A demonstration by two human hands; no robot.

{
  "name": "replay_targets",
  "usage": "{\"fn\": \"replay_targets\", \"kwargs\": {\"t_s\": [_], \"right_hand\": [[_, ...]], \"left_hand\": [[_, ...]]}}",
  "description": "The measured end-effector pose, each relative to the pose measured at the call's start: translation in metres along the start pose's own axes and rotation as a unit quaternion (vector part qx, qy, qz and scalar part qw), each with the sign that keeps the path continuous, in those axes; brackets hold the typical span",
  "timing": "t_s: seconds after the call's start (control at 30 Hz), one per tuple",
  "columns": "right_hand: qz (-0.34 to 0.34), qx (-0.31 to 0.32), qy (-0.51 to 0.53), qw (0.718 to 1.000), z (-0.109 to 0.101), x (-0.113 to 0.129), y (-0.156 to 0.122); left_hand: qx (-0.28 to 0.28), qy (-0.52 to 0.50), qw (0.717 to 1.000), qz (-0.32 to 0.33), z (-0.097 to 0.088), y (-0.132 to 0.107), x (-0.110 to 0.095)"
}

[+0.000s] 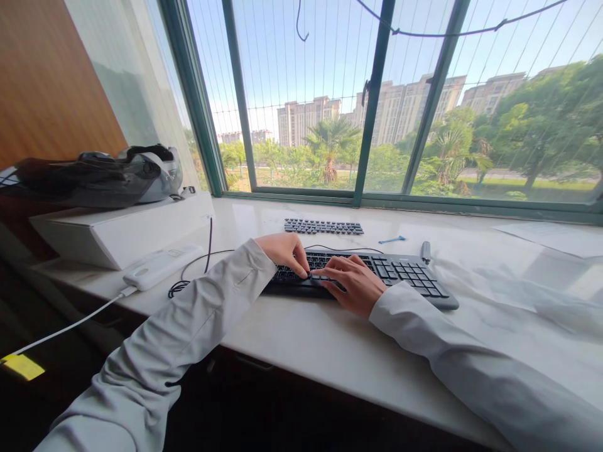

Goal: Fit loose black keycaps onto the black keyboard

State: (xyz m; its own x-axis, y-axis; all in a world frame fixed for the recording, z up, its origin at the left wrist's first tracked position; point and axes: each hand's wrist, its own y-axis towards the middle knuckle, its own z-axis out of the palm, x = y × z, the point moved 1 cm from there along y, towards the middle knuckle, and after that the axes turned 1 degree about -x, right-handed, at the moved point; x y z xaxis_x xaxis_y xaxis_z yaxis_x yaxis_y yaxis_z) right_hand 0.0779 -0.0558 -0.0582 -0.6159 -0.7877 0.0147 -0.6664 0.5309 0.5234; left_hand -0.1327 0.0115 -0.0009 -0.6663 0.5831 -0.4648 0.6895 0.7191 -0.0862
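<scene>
A black keyboard [424,285] lies on the pale tabletop. Many key positions on its left and middle part look bare, while the right-hand number pad has its keycaps on. My left hand [286,252] is over the keyboard, thumb and fingers pinched on a small dark keycap [308,274] at the front rows. Close beside it, my right hand [354,282] rests over the keys with fingers stretched out, its index fingertip near that same keycap. Behind the keyboard, loose keycaps [324,226] are laid out in rows.
A small blue tool [392,240] and a grey stick-like object [426,251] lie behind the keyboard. To the left are a white box [127,226] with a dark bag on it, a white power strip [162,267] and a coiled black cable [178,288]. A window [306,125] stands behind the table.
</scene>
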Motion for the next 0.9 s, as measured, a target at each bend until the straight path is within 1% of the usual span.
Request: {"fn": "replay_targets", "kwargs": {"t_s": [0.1, 0.2, 0.33, 0.47, 0.73, 0.9], "right_hand": [[-0.014, 0.009, -0.009, 1.000, 0.001, 0.003, -0.001], [-0.008, 0.019, -0.019, 1.000, 0.001, 0.005, -0.001], [0.003, 0.032, -0.033, 0.999, -0.002, 0.007, 0.000], [0.006, 0.036, -0.031, 0.999, -0.004, 0.010, 0.000], [0.002, 0.032, -0.028, 0.999, -0.006, 0.011, 0.000], [0.017, 0.039, -0.019, 0.999, -0.004, 0.010, 0.002]], "left_hand": [[0.005, 0.000, 1.000, 0.002, 0.001, 0.002, 0.003], [0.005, 0.015, 1.000, 0.005, 0.001, 0.002, 0.002], [0.001, 0.033, 0.999, -0.001, 0.000, -0.001, -0.002], [0.000, 0.030, 1.000, -0.003, 0.001, -0.002, -0.007], [-0.046, 0.080, 0.995, -0.024, 0.008, -0.003, -0.023], [-0.020, 0.094, 0.995, -0.021, 0.005, 0.001, -0.024]]}}
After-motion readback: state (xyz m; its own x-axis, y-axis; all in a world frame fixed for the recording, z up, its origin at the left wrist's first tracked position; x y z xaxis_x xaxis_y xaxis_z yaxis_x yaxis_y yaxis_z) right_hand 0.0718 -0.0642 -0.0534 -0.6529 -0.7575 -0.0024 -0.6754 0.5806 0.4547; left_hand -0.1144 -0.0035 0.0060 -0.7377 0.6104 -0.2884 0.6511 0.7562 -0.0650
